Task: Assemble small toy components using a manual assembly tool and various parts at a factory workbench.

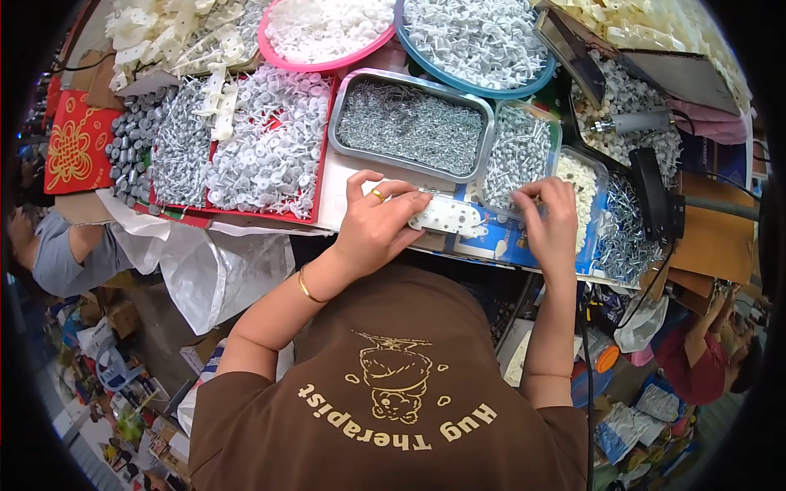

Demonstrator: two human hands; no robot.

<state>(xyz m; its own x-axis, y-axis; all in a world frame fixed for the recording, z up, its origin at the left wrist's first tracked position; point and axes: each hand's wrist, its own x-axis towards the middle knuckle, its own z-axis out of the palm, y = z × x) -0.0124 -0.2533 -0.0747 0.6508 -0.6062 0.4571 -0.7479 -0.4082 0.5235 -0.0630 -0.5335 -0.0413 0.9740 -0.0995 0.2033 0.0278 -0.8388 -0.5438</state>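
My left hand [378, 214], with a ring on one finger, grips the left end of a white plastic plate [449, 216] with several holes. The plate lies just above the table's near edge. My right hand [550, 214] is at the near edge of a clear tray of small metal pins [517, 151], its fingers bent toward the thumb. Whatever sits between those fingertips is too small to make out. A clear tray of cream-coloured small parts [578, 192] lies partly behind the right hand.
A metal tray of small screws [409, 127] stands ahead. Left of it is a red box of white-headed pins [270, 139]. Pink [282, 59] and blue [471, 88] basins hold more parts. A corded cylindrical tool [639, 123] and a black arm [651, 196] are at right.
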